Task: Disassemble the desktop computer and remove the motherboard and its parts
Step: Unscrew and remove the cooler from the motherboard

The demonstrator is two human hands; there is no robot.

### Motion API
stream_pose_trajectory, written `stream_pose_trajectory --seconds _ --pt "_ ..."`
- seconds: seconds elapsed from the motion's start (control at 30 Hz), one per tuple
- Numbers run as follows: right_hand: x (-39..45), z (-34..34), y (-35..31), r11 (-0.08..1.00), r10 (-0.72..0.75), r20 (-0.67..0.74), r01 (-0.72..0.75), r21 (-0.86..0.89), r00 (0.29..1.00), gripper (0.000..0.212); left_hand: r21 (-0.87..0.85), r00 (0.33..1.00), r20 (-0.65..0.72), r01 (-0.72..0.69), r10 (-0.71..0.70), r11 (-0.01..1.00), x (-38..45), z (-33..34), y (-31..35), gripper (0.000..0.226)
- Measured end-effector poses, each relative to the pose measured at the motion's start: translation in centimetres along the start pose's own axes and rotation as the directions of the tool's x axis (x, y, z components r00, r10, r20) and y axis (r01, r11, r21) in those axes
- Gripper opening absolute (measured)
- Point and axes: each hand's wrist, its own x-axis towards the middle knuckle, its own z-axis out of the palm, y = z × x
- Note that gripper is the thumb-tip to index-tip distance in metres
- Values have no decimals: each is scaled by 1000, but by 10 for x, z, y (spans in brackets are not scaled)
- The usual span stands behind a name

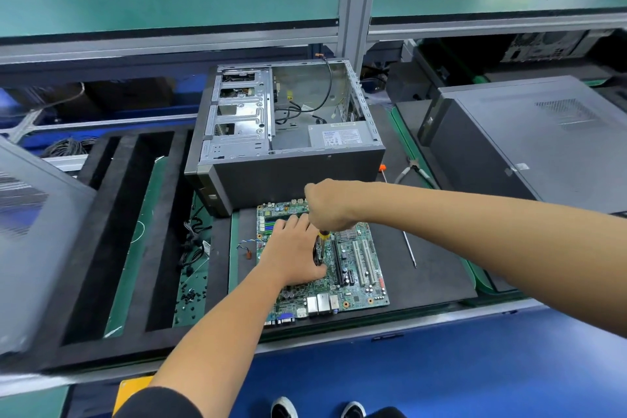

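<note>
Motherboard (356, 268), green, lies flat on a black mat (424, 268) at 6 o'clock of the surface (441, 349), its port block toward the near edge and its white expansion slots on the side toward 3 o'clock. Left hand (291, 254) rests palm-down on the board's middle, fingers laid out toward 12 o'clock, the grip spread and pressing on a dark part beneath it; what that part is cannot be told. Right hand (327, 205) hangs above the board at its 12 o'clock end, the grip curled round the top of a screwdriver (323, 235) with a yellow-and-black handle that stands upright, tip down on the board just beside the left hand's fingers. Computer case (281, 132), side panel off, lies open-side up just beyond the board at 12 o'clock; drive cage at its 9 o'clock side, power supply (341, 137) and loose black cables within. Loose wires with small connectors (249, 248) trail off the board's 9 o'clock edge. Black screws (191, 295) lie scattered on the green mat at 8 o'clock, near a bundle of black cables (191, 244). Thin metal rod (409, 249) lies on the black mat at 3 o'clock of the board. Cutters with pale handles (412, 168) lie at 2 o'clock, near an orange tool tip. Second closed case (529, 139) stands at 2 o'clock, well apart.
</note>
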Motion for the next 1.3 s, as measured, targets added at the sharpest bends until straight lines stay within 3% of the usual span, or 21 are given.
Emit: stream_pose_trajectory --seconds 0.1,0.2,0.27,0.3,0.37,0.47,0.57,0.63,0.7,0.77,0.87,0.97,1.03,1.17,1.23,1.3 --pt "-9 -5 0 962 -207 92 219 -165 974 10 16 1000 21 7 -8 1000 0 -1 1 52" --pt "-18 0 -4 712 -416 54 361 -602 908 38 -41 999 27 24 -23 999 0 2 0 55" --pt "-19 5 -6 588 -528 58 414 -695 847 47 -90 999 23 36 -34 995 -1 3 -1 49" --pt "-17 5 -6 583 -554 50 430 -689 831 48 -116 999 17 35 -33 993 -1 2 0 43" --pt "-12 0 -2 719 -512 -17 418 -555 859 42 -114 999 31 20 -17 993 -1 -2 1 40" --pt "-7 -3 3 946 -309 -13 307 -106 951 22 -20 1000 1 -3 3 1000 0 -1 0 51" --pt "-3 4 2 992 -92 13 90 84 996 23 -4 1000 30 3 -3 1000 -1 0 1 46" --pt "-1 3 1 997 48 -17 -47 64 999 32 9 999 36 6 -7 1000 0 0 0 48" --pt "-1 -2 2 997 72 40 -71 -18 997 34 22 999 31 10 -11 1000 0 -1 1 54" --pt "-1 -4 4 998 -20 132 28 -60 991 31 34 999 34 10 -11 999 0 0 1 58" --pt "-7 -3 -1 939 -221 161 254 -231 962 11 -6 999 51 6 -6 1000 1 0 0 51" --pt "-12 1 -4 748 -315 124 326 -577 941 41 -93 998 65 22 -16 995 0 -2 1 46" --pt "-14 0 -1 678 -365 92 332 -656 927 47 -84 999 49 14 -10 996 1 -1 1 44" --pt "-10 2 -1 822 -401 23 371 -432 916 24 -99 1000 21 -20 23 995 0 0 -1 34" --pt "-9 6 -4 925 -338 -23 327 -193 941 10 -85 999 34 -16 19 996 0 1 -1 34" --pt "-6 8 -6 980 -200 -76 200 -8 977 12 -45 998 63 10 -7 999 1 2 -1 46"
